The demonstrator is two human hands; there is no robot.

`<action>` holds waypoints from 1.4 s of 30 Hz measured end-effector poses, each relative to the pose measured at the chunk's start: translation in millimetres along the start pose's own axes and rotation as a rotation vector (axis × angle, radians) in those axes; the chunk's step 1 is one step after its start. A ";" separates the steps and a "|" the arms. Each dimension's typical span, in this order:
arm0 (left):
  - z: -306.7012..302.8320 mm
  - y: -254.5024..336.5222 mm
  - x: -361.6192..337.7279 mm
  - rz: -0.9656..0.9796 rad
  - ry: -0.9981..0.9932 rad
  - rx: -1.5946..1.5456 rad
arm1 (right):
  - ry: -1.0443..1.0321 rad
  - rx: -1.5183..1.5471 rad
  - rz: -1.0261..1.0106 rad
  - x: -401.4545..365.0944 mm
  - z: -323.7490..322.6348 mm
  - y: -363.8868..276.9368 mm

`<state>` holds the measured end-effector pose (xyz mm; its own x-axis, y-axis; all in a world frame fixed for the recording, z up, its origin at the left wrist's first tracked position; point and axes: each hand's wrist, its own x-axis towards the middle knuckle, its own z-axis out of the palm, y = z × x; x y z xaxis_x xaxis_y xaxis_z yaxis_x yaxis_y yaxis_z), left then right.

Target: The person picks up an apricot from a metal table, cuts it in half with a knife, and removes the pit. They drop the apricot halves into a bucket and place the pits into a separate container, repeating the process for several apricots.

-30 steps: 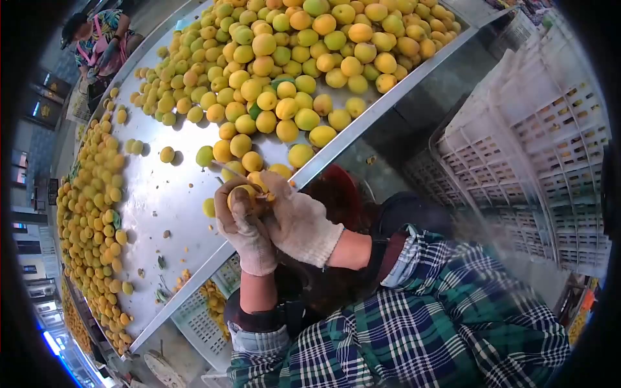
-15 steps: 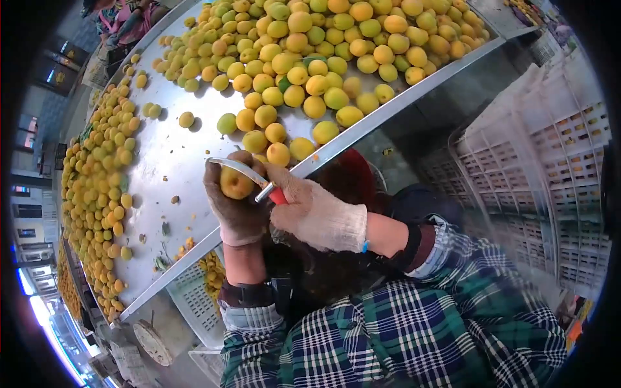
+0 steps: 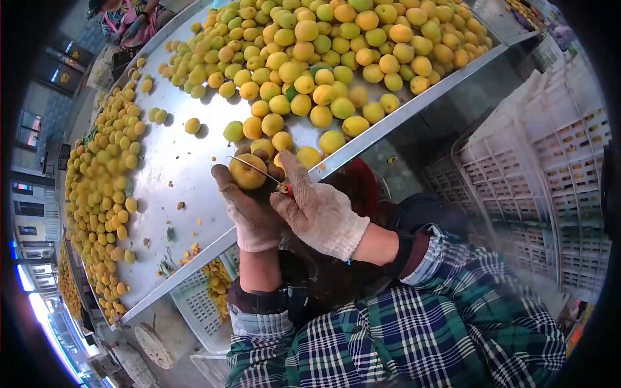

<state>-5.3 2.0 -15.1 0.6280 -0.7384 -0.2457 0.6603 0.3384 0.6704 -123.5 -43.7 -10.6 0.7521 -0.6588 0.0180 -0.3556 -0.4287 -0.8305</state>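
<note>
Single head view — wide-angle, steeply down, close above hands [image 3: 317, 213] and table [image 3: 174, 174].

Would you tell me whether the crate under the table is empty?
Not empty: yellow fruit lies in the crate, with bare mesh beside it.

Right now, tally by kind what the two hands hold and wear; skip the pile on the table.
gloves: 2, on the left hand and the right hand
fruit: 1, in the left hand
knife: 1, in the right hand
Total: 4
</note>
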 end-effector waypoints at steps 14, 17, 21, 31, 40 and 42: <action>1.7 -3.9 -7.8 0.155 -0.046 0.269 | 0.090 -0.036 -0.075 4.0 18.3 8.6; -19.5 -5.1 8.1 0.342 -0.074 0.517 | -0.016 -0.011 0.014 18.5 5.3 -1.2; 0.1 -8.7 -6.2 0.599 -0.014 0.636 | -0.087 0.016 0.027 13.9 -3.7 -12.8; 1.6 8.7 -7.7 0.206 -0.004 0.470 | 0.087 -0.237 -0.323 5.8 11.9 10.6; -1.1 6.0 -7.6 0.089 0.037 0.448 | 0.154 -0.332 -0.245 5.9 21.6 20.7; -6.5 6.9 -3.1 0.112 -0.006 0.500 | 0.127 -0.307 -0.202 6.5 16.8 17.8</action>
<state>-0.1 10.4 -14.3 0.6798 -0.7178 -0.1502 0.3105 0.0961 0.9457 -115.7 -45.2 -34.6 0.7560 -0.6053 0.2492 -0.3716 -0.7102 -0.5979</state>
